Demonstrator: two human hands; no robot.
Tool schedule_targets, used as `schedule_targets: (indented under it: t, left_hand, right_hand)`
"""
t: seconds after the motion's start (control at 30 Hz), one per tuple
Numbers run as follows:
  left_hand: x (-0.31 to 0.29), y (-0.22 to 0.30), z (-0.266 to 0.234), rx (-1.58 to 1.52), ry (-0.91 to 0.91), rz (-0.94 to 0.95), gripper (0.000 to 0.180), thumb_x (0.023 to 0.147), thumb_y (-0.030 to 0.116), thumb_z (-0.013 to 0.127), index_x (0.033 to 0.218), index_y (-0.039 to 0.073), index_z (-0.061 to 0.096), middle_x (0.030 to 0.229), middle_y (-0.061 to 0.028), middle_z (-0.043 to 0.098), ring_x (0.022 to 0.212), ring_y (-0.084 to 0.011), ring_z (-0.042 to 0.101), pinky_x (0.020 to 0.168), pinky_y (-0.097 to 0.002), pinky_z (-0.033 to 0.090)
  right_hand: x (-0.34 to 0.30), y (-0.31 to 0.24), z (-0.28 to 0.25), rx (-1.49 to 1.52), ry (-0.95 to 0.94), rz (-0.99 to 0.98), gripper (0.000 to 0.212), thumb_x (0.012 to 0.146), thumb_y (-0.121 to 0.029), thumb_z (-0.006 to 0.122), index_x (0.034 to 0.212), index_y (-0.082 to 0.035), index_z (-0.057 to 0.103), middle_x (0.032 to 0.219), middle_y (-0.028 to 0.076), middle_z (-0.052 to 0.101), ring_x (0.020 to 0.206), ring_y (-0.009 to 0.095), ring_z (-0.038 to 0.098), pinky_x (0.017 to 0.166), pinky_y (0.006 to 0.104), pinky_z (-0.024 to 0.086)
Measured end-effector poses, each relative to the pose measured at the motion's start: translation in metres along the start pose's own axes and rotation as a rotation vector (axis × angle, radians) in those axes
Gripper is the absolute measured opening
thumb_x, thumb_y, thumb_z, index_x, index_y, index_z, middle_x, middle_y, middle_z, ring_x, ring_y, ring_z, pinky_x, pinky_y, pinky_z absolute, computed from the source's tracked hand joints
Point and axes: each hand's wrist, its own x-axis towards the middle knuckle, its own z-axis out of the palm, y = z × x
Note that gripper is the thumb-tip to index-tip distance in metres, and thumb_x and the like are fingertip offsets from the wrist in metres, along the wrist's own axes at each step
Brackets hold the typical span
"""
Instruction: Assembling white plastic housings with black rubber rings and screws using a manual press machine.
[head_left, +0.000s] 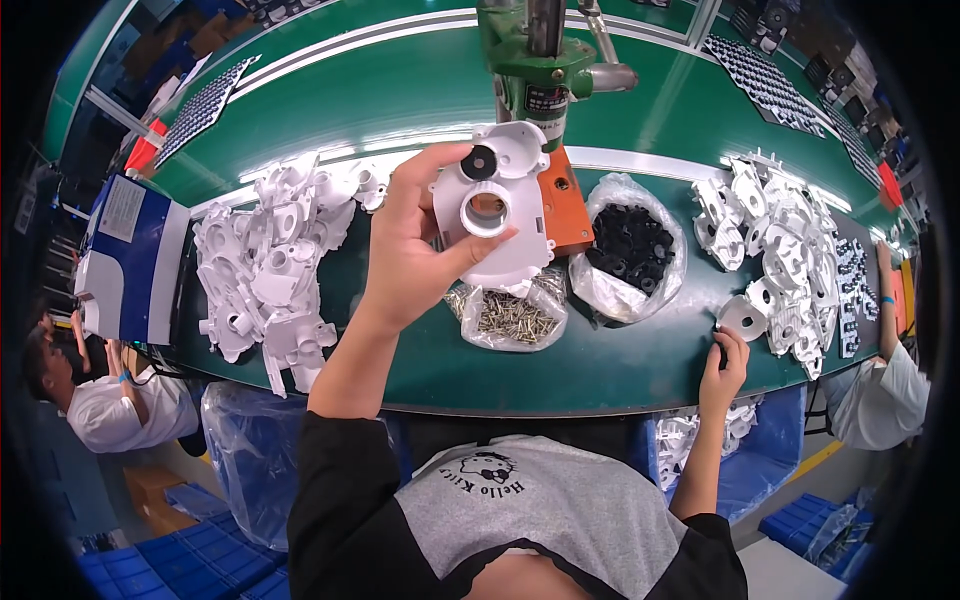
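In my raised left hand (412,235) is a white plastic housing (513,254), gripped between thumb and fingers. A short tube rings its central hole, and a black round piece (478,163) sits at its upper left. On the right, my right hand (724,368) has its fingers curled at the lower edge of a white plastic part (757,299) with a round hole. That part lies against a heap of white plastic parts (796,262). Below the held housing, a clear bag of metal screws or pins (512,325) lies beside a bag of small black parts (632,245).
A green press (545,75) with an orange base (566,205) stands behind the housing. Another white heap (268,258) covers the bench's left side, next to a blue-and-white box (135,255). Lined bins (255,455) stand below the front edge. Co-workers (115,405) are at both sides.
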Motion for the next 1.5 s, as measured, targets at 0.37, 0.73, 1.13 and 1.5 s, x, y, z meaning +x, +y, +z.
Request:
schedule_targets:
  t: [0.37,0.73,1.13,1.5]
  left_hand:
    - [-0.011,0.011,0.004,-0.534,-0.021,-0.226,0.072,0.074,-0.001,0.071,0.134,0.005,0.03,0.11,-0.014,0.059,0.102,-0.0195,0.059,0.087,-0.0315,0.049]
    - [-0.057,-0.009,0.042,-1.659,-0.163,-0.633,0.057,0.086,0.052,0.047,0.112,0.002,0.047,0.08,-0.0122,0.044,0.055,-0.0218,0.05,0.035,-0.0329,0.044]
    - [-0.069,-0.015,0.055,-1.497,-0.106,-0.569,0.047,0.087,0.052,0.048,0.108,0.009,0.048,0.08,-0.0038,0.045,0.052,-0.0132,0.042,0.049,-0.0302,0.039]
    - [-0.074,-0.015,0.06,-1.185,-0.013,-0.553,0.048,0.082,0.052,0.052,0.092,0.005,0.047,0.074,-0.0054,0.045,0.045,-0.0129,0.04,0.046,-0.0299,0.037]
  right_hand:
    - [0.0,0.002,0.0,0.007,0.002,0.015,0.014,0.08,-0.001,0.054,0.093,0.0,0.061,0.105,0.012,0.06,0.101,0.028,0.054,0.087,0.0346,0.042]
    - [0.0,0.001,0.0,-0.011,-0.008,-0.001,0.014,0.081,-0.002,0.055,0.094,0.0,0.061,0.106,0.011,0.06,0.101,0.028,0.054,0.088,0.0344,0.042]
    - [0.003,0.001,0.002,-0.006,-0.012,0.017,0.014,0.081,-0.002,0.055,0.093,-0.001,0.062,0.105,0.011,0.061,0.101,0.027,0.054,0.088,0.0344,0.042]
    - [0.0,0.0,0.0,0.057,0.028,0.021,0.014,0.082,0.0,0.054,0.093,0.0,0.063,0.102,0.012,0.062,0.097,0.025,0.057,0.086,0.0323,0.044]
